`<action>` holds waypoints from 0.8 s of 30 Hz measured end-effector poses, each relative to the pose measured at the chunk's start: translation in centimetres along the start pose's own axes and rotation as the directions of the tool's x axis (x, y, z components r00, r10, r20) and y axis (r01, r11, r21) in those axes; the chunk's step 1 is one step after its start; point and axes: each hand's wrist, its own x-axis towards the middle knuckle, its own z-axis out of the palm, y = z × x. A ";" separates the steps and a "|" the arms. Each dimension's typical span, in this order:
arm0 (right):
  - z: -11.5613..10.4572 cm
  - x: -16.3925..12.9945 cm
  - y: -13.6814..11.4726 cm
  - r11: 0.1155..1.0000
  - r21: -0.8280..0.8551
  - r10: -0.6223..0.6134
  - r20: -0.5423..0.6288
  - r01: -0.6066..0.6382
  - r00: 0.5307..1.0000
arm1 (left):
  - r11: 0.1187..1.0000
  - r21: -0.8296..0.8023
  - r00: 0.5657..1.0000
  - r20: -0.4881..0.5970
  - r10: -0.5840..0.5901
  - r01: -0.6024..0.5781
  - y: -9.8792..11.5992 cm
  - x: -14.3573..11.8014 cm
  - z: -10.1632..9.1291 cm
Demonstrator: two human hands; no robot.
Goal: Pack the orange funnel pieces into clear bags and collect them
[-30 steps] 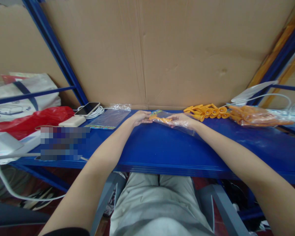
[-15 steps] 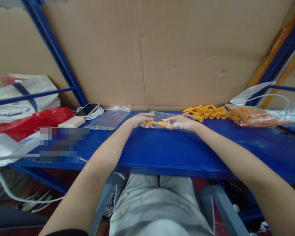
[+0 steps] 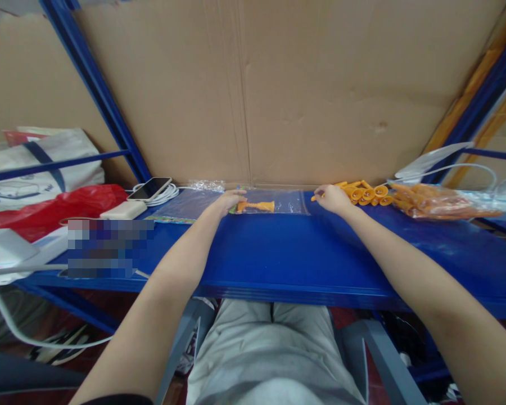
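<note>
A clear plastic bag (image 3: 278, 201) with one orange plastic piece (image 3: 256, 206) inside lies flat on the blue shelf (image 3: 278, 253) near the cardboard back wall. My left hand (image 3: 227, 201) rests on the bag's left end, holding it. My right hand (image 3: 331, 198) is off the bag, to its right, with its fingers closed on an orange piece at the edge of a loose pile of orange plastic pieces (image 3: 365, 192).
A stack of empty clear bags (image 3: 185, 203) lies left of the filled one. Further left are a phone (image 3: 149, 188) with a white cable, a white power bank (image 3: 123, 210) and a red plastic bag (image 3: 54, 207). A large bag of orange pieces (image 3: 438, 199) sits at the right.
Both hands held the bag with the orange piece above the shelf. The bag now lies flat further back, the left hand still on it, and the right hand has moved right to the orange pile.
</note>
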 end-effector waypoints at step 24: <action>-0.9 1.4 4.2 0.917 -0.385 0.203 0.240 -0.099 0.949 | 0.580 0.799 0.937 -0.060 0.343 -0.161 -1.1 -0.6 2.8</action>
